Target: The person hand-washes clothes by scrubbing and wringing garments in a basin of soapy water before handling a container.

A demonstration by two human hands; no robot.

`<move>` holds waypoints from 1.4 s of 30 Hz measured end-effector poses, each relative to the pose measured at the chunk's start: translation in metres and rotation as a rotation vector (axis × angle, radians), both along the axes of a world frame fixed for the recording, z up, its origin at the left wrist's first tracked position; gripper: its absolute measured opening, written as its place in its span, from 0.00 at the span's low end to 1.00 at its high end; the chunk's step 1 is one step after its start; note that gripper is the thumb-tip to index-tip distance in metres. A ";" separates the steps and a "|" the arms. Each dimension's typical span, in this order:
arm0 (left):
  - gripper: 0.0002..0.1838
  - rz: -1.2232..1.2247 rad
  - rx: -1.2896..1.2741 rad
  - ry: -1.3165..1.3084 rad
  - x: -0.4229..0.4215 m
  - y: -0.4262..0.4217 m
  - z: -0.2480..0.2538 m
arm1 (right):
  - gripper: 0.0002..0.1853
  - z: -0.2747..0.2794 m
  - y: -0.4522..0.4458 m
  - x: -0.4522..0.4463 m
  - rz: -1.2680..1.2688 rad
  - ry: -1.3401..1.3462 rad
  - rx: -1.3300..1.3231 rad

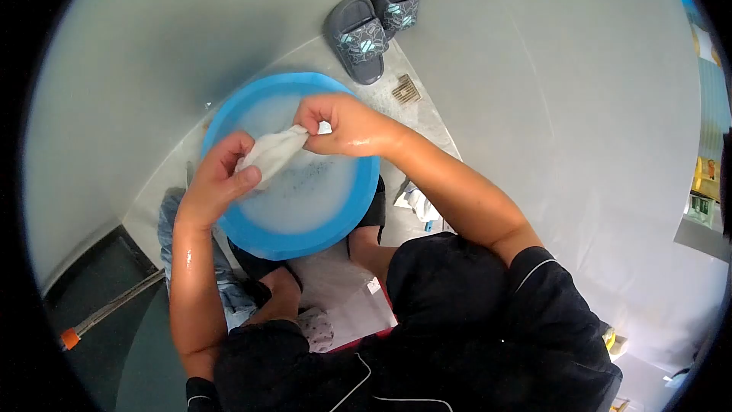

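A small wet white cloth (273,154) is stretched between my two hands above a round blue basin (364,197). My left hand (212,181) grips its left end between thumb and fingers. My right hand (334,125) pinches the other end in closed fingertips. Cloudy, soapy water (305,194) fills the basin, with some bubbles on its surface. The exact kind of the cloth cannot be made out. Both forearms look wet.
Two grey patterned slippers (361,44) lie by the far wall, near a floor drain (406,89). Blue denim (232,294) lies left of the basin. A white bundle (418,204) is on the floor at the right. A pale box-like object (351,301) with red edges sits between my legs.
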State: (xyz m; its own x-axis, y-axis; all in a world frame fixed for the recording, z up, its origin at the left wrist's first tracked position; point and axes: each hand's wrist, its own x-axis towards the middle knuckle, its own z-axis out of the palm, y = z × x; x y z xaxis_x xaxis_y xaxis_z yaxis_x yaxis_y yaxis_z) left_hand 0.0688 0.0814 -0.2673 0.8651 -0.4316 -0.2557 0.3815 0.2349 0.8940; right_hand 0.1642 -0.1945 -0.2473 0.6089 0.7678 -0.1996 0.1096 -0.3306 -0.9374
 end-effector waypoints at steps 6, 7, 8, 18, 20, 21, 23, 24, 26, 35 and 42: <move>0.18 0.217 0.433 -0.201 -0.001 -0.012 0.023 | 0.17 -0.006 0.004 -0.006 0.104 -0.087 -0.193; 0.18 0.212 0.434 -0.201 -0.001 -0.015 0.031 | 0.20 -0.015 0.004 -0.008 0.201 -0.235 -0.293; 0.19 0.215 0.399 -0.209 -0.002 -0.017 0.039 | 0.20 -0.023 0.002 -0.010 0.195 -0.235 -0.291; 0.14 0.270 1.167 -0.666 -0.004 0.001 0.069 | 0.23 -0.006 -0.012 -0.002 0.185 -0.025 -0.323; 0.15 0.366 1.170 -0.672 -0.007 0.004 0.060 | 0.24 -0.017 -0.011 -0.008 0.220 -0.262 -0.398; 0.15 0.460 1.165 -0.679 -0.007 0.004 0.058 | 0.25 -0.018 -0.008 -0.012 0.245 -0.358 -0.578; 0.14 0.478 1.168 -0.663 -0.011 -0.002 0.062 | 0.26 -0.018 -0.006 -0.015 0.267 -0.454 -0.759; 0.13 0.498 1.170 -0.642 -0.012 -0.004 0.063 | 0.26 -0.009 -0.003 -0.015 0.265 -0.422 -0.795; 0.12 0.549 1.027 -0.751 -0.005 -0.004 0.058 | 0.27 -0.008 -0.005 -0.016 0.261 -0.388 -0.830; 0.11 0.138 0.879 -0.089 -0.019 0.046 0.030 | 0.19 -0.044 -0.030 -0.027 -0.017 -0.299 -0.335; 0.15 0.146 0.290 0.367 -0.004 0.048 -0.080 | 0.27 -0.073 -0.017 0.021 0.275 0.123 -0.522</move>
